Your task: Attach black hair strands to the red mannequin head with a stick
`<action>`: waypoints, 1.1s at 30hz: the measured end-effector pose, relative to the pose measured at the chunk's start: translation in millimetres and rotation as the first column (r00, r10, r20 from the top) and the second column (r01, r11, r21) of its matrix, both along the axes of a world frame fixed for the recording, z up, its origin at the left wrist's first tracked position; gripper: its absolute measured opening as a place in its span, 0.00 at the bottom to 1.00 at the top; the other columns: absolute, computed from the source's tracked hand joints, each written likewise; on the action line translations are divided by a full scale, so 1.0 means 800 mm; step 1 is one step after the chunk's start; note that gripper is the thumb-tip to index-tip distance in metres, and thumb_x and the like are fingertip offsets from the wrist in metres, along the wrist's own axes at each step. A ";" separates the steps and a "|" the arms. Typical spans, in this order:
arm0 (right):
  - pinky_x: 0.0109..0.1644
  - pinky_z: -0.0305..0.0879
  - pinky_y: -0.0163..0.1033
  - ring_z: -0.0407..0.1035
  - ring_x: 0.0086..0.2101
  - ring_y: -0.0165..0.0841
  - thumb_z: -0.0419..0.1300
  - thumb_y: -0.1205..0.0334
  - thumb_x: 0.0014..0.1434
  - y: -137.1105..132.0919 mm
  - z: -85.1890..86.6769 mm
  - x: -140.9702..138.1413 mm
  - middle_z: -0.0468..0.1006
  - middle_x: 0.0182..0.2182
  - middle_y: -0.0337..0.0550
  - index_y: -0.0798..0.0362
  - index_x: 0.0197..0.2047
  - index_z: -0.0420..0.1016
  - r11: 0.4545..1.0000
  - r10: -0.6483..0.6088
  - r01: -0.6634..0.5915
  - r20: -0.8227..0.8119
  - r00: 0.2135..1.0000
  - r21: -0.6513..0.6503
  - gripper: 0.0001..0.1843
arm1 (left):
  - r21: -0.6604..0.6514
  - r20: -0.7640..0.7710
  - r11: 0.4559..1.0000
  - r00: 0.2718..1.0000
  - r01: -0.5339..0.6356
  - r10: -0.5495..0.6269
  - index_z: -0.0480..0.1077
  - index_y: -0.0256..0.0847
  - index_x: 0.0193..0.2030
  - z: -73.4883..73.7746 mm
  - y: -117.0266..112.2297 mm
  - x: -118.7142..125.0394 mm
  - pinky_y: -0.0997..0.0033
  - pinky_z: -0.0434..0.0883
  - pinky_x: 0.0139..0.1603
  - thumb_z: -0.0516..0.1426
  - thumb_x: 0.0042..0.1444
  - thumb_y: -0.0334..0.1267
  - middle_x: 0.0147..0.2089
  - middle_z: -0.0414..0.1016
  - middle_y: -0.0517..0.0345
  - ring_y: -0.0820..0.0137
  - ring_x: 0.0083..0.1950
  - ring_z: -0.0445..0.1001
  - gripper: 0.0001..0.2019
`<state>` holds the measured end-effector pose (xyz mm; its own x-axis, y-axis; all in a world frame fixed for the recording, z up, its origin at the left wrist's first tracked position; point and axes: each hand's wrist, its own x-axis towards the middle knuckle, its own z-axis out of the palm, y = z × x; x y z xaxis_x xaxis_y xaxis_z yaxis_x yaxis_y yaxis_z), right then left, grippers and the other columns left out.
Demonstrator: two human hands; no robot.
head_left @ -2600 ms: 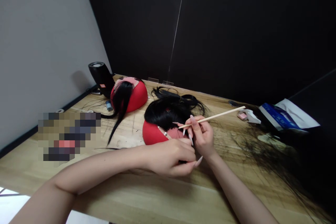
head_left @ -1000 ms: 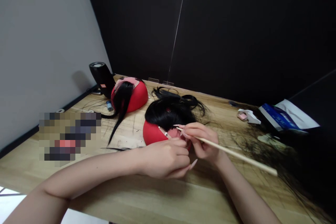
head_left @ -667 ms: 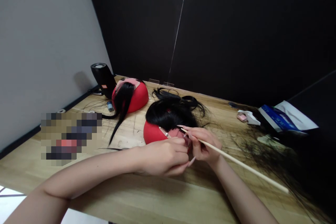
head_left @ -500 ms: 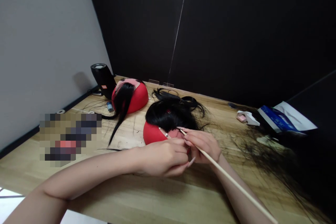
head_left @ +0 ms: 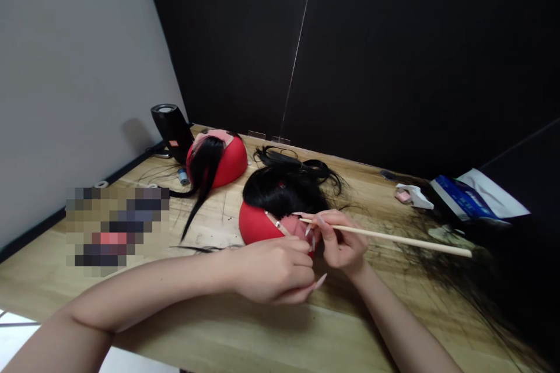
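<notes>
A red dome-shaped wig block (head_left: pixel 255 222) stands in front of me, with pink netting (head_left: pixel 294 226) on its near side and long black hair (head_left: pixel 284 192) over its top. My right hand (head_left: pixel 343 242) pinches a ventilating needle (head_left: pixel 394 238) by its long pale wooden handle, its fine tip at the netting. My left hand (head_left: pixel 277 268) is closed low against the block's near edge, fingertips by the netting. From beneath its wrist trails a thin strand of black hair (head_left: pixel 199 249); the pinch itself is hidden.
Behind to the left are a second red wig block (head_left: pixel 234 163) with black hair, a black speaker (head_left: pixel 172 135) and a small blue spool (head_left: pixel 182 176). Loose hair (head_left: pixel 455 268) spreads at the right, near a blue-white packet (head_left: pixel 464 198) and crumpled tissue (head_left: pixel 420 197). A blurred patch covers the left.
The needle's handle has swung up from slanting toward me to nearly level, pointing right. My right hand has rotated with it; my left hand has dropped slightly, and the trailing strand has shifted right.
</notes>
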<state>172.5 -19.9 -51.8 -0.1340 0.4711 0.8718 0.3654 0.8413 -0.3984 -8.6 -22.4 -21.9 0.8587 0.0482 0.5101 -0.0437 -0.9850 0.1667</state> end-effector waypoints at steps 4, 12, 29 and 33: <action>0.33 0.74 0.39 0.73 0.27 0.31 0.54 0.75 0.61 0.000 0.001 0.000 0.76 0.24 0.39 0.53 0.40 0.73 0.999 0.028 -0.029 -0.028 0.999 -0.036 0.10 | 0.015 -0.001 1.000 1.000 -0.001 0.001 0.67 0.38 0.24 -0.002 -0.003 0.000 0.69 0.68 0.39 0.49 0.66 0.32 0.25 0.71 0.54 0.69 0.28 0.62 0.18; 0.29 0.71 0.34 0.70 0.23 0.26 0.54 0.75 0.63 0.000 0.001 0.000 0.75 0.26 0.39 0.53 0.39 0.74 0.992 0.051 -0.056 -0.049 0.997 -0.111 0.10 | 0.020 0.006 1.000 1.000 0.019 -0.019 0.68 0.38 0.24 -0.002 -0.002 -0.001 0.69 0.67 0.39 0.51 0.64 0.31 0.25 0.71 0.54 0.69 0.28 0.62 0.16; 0.18 0.64 0.29 0.67 0.16 0.24 0.56 0.69 0.65 0.002 -0.004 -0.002 0.73 0.20 0.35 0.54 0.34 0.71 0.952 0.051 -0.110 -0.206 0.977 -0.286 0.06 | 0.013 0.031 1.000 0.999 0.011 -0.011 0.69 0.37 0.23 0.002 -0.001 -0.002 0.69 0.68 0.38 0.49 0.65 0.31 0.24 0.71 0.54 0.69 0.28 0.60 0.18; 0.16 0.62 0.29 0.66 0.14 0.25 0.60 0.67 0.63 0.005 -0.003 -0.002 0.74 0.20 0.35 0.53 0.32 0.71 0.950 0.022 -0.087 -0.213 0.977 -0.300 0.06 | 0.018 0.021 1.000 1.000 0.002 -0.003 0.69 0.37 0.24 0.002 -0.001 -0.002 0.69 0.68 0.38 0.49 0.65 0.31 0.24 0.71 0.54 0.69 0.28 0.61 0.18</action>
<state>170.6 -16.3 -54.0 -0.0006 0.7164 0.6977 0.2058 0.6829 -0.7009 -10.2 -23.3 -20.7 0.8478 0.0365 0.5291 -0.0496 -0.9878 0.1476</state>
